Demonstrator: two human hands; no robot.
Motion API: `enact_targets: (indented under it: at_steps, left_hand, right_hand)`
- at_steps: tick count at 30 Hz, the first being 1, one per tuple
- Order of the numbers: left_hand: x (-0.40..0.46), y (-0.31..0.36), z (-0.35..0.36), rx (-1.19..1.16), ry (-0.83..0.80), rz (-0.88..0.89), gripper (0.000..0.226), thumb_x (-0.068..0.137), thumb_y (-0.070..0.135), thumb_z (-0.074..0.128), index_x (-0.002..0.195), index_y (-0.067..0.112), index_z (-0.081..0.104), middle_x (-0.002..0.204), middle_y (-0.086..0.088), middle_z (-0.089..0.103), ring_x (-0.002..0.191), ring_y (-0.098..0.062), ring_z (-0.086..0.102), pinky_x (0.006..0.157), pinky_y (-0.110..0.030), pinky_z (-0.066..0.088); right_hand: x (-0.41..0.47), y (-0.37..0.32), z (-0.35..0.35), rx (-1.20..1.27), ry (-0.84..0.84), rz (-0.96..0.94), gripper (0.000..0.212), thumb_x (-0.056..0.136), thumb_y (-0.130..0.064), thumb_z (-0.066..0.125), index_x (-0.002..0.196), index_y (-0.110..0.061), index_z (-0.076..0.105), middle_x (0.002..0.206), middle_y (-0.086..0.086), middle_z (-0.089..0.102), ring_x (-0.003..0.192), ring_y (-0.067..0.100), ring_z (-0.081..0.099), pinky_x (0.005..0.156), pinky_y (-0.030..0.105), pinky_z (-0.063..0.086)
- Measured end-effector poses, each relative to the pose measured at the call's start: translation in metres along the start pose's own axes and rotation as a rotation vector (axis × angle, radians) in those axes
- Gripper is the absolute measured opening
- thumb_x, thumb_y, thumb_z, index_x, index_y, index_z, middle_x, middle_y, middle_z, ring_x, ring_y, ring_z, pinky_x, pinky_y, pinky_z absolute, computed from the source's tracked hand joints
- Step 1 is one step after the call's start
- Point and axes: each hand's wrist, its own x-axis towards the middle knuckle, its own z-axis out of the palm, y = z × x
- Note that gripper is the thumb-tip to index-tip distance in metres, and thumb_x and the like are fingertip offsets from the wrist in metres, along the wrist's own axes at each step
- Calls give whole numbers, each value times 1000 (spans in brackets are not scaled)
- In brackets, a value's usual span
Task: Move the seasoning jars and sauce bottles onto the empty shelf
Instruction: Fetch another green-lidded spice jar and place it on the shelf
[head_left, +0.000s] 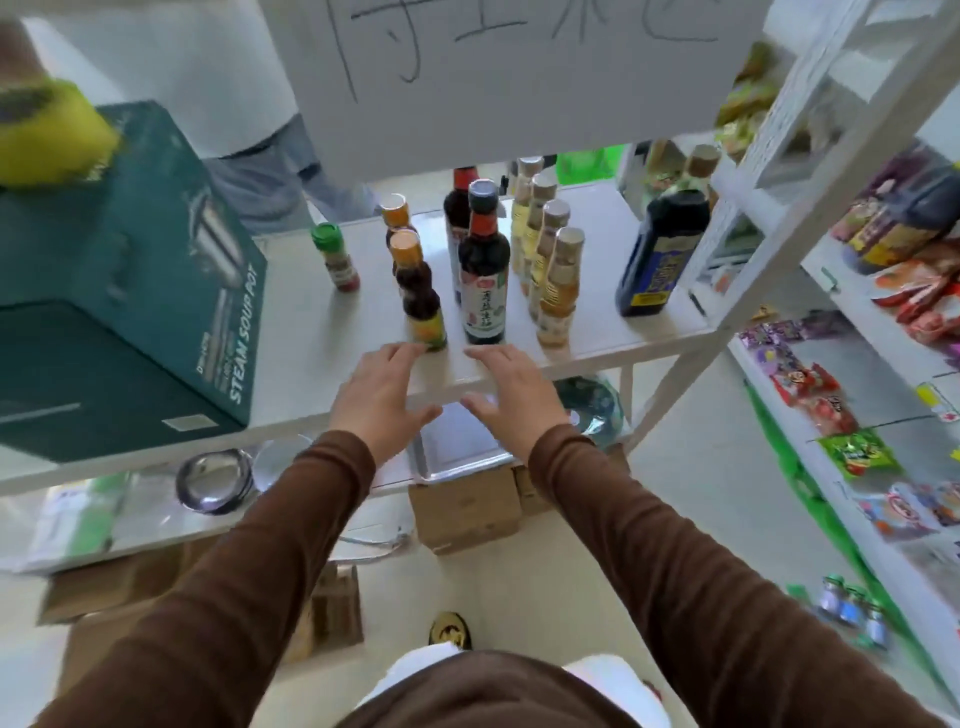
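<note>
A white shelf (613, 332) carries a green-capped seasoning jar (335, 257), two orange-capped dark sauce bottles (421, 291), two tall dark bottles with red necks (483, 275), a row of several pale yellow bottles (558, 288) and a big dark jug (662, 249). My left hand (382, 397) and my right hand (511, 395) hover over the shelf's front edge, fingers straight and spread, holding nothing. The left fingertips are just short of the front orange-capped bottle.
A teal soup-pot box (130, 291) fills the shelf's left part. Snack packets (810, 395) lie on a rack to the right, small jars (852, 613) below it. A metal tray (457, 452), a bowl (215, 480) and cardboard boxes (465, 506) sit under the shelf. Another person (249, 104) stands behind.
</note>
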Motion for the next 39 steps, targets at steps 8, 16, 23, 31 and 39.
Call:
enact_targets:
  at_steps: [8, 16, 23, 31, 39]
  left_hand:
    - [28, -100, -29, -96, 73, -125, 77, 82, 32, 78, 147, 14, 39, 143, -9, 49, 134, -26, 43, 114, -38, 32]
    - [79, -142, -32, -186, 92, -240, 78, 81, 29, 79, 147, 14, 39, 145, -10, 46, 134, -26, 45, 113, -36, 34]
    - [108, -166, -31, -246, 108, -314, 82, 80, 25, 80, 148, 16, 35, 149, -9, 44, 136, -26, 44, 114, -40, 35]
    - [100, -181, -23, -253, 95, -334, 81, 81, 26, 79, 148, 16, 36, 149, -8, 45, 136, -24, 45, 113, -40, 36]
    - [71, -176, -29, -140, -1, -317, 71, 83, 31, 77, 144, 18, 43, 143, -8, 49, 133, -27, 46, 113, -43, 36]
  right_hand:
    - [89, -73, 86, 281, -63, 99, 59, 98, -20, 55, 152, -12, 33, 155, 7, 40, 142, 20, 38, 116, 30, 28]
    - [188, -96, 134, 433, 10, 261, 63, 94, -19, 61, 150, -10, 33, 150, 12, 43, 138, 26, 41, 113, 31, 30]
    - [261, -96, 162, 531, 142, 373, 77, 83, -21, 76, 148, -13, 34, 147, 11, 45, 136, 29, 42, 112, 40, 33]
    - [293, -87, 180, 467, 167, 383, 41, 83, -29, 74, 118, -14, 61, 110, 13, 65, 114, 32, 52, 96, 39, 47]
    - [199, -117, 170, 644, 141, 200, 39, 80, -23, 76, 111, -24, 54, 104, 1, 67, 93, 19, 62, 82, 31, 48]
